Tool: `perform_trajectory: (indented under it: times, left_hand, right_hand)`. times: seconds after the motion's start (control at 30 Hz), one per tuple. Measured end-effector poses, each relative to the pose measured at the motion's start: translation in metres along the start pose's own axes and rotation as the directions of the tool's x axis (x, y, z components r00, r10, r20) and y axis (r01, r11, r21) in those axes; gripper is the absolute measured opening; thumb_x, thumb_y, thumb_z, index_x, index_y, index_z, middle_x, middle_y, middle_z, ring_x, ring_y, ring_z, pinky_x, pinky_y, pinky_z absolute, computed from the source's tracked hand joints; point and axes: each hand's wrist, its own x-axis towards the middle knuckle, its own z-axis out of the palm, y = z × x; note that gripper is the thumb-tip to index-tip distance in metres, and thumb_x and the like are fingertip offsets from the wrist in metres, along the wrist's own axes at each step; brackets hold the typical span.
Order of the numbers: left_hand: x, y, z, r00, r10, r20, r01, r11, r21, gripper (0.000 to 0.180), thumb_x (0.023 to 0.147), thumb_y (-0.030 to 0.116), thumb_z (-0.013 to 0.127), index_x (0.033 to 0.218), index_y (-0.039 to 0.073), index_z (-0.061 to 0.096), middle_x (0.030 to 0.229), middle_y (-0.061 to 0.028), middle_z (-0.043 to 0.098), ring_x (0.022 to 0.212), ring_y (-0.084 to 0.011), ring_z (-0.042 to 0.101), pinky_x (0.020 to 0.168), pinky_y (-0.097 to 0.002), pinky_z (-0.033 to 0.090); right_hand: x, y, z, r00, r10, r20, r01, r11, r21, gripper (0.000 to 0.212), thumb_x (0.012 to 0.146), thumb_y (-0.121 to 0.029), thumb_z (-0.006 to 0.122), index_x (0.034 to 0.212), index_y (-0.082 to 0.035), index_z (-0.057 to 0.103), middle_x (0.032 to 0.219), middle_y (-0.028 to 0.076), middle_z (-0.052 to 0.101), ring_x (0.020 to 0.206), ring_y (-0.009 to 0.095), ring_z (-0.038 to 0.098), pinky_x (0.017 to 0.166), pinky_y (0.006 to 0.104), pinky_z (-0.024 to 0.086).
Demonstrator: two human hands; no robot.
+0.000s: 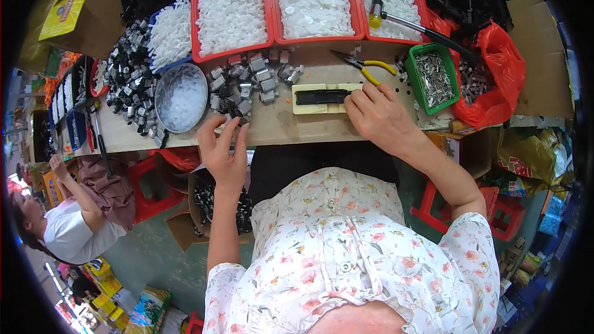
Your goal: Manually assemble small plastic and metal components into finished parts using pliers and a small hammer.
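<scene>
Fingers of your right hand (382,116) bend close together at the cream block's (318,110) right end, beside the black part (322,97) in its recess; any grip is hidden. Your left hand (221,153) has thumb and forefinger at a small dark piece (243,121), pinch unclear, near loose silvery parts (267,84).

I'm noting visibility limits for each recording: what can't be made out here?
- Head view: what the left hand pinches, if anything; too small and dark.
- Head view: much of the right end of the cream tray, covered by the right hand.
- Head view: part of the cardboard box, behind the left forearm.
</scene>
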Motion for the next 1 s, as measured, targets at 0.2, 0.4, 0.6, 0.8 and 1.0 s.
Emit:
perform_trajectory:
  times: [0.2, 0.4, 0.6, 0.8, 1.0]
  left_hand:
    - [0.004, -0.006, 0.012, 1.000, -0.004, 0.009, 0.004, 0.998, -0.059, 0.020, 0.076, 0.001, 0.082, 0.091, 0.001, 0.069, 0.098, -0.0107, 0.061, 0.088, -0.0271, 0.058, 0.074, -0.0356, 0.047]
    - [0.009, -0.004, 0.019, 0.999, -0.034, 0.019, 0.035, 0.998, -0.061, 0.021, 0.073, 0.001, 0.083, 0.082, 0.001, 0.063, 0.092, -0.0105, 0.059, 0.085, -0.0286, 0.055, 0.073, -0.0374, 0.046]
    - [0.009, -0.001, 0.017, 0.998, -0.050, 0.038, 0.053, 0.996, -0.075, 0.021, 0.074, 0.002, 0.082, 0.084, 0.001, 0.064, 0.094, -0.0108, 0.058, 0.087, -0.0281, 0.056, 0.074, -0.0369, 0.046]
    - [0.007, -0.002, 0.014, 0.992, -0.117, 0.051, 0.122, 0.987, -0.102, 0.019, 0.076, 0.004, 0.081, 0.086, 0.001, 0.066, 0.096, -0.0108, 0.057, 0.089, -0.0272, 0.057, 0.076, -0.0355, 0.048]
    - [0.007, -0.003, 0.011, 0.993, -0.109, 0.044, 0.114, 0.987, -0.115, 0.017, 0.078, 0.005, 0.081, 0.088, 0.001, 0.068, 0.097, -0.0111, 0.058, 0.087, -0.0265, 0.058, 0.076, -0.0350, 0.048]
  right_hand:
    - [0.011, -0.003, -0.006, 0.994, 0.042, 0.104, -0.050, 0.996, 0.074, 0.019, 0.078, -0.008, 0.063, 0.097, -0.003, 0.064, 0.089, 0.006, 0.056, 0.092, 0.022, 0.059, 0.083, 0.0364, 0.045]
    - [0.062, -0.034, 0.004, 0.999, 0.036, -0.027, -0.025, 0.942, 0.333, 0.019, 0.080, -0.009, 0.063, 0.099, -0.006, 0.063, 0.096, 0.007, 0.056, 0.098, 0.024, 0.058, 0.083, 0.0387, 0.044]
    - [0.099, -0.061, 0.044, 0.979, 0.164, -0.117, -0.102, 0.904, 0.415, 0.012, 0.082, -0.011, 0.061, 0.092, -0.007, 0.066, 0.098, 0.006, 0.055, 0.104, 0.023, 0.055, 0.082, 0.0395, 0.044]
    - [0.100, -0.069, 0.043, 0.977, 0.176, -0.117, -0.136, 0.946, 0.293, 0.011, 0.080, -0.011, 0.061, 0.089, -0.008, 0.067, 0.101, 0.004, 0.056, 0.106, 0.021, 0.054, 0.087, 0.0399, 0.043]
    - [0.103, -0.070, 0.048, 0.982, 0.160, -0.102, -0.135, 0.967, 0.217, 0.012, 0.081, -0.011, 0.061, 0.090, -0.006, 0.067, 0.103, 0.004, 0.056, 0.111, 0.020, 0.053, 0.097, 0.0448, 0.040]
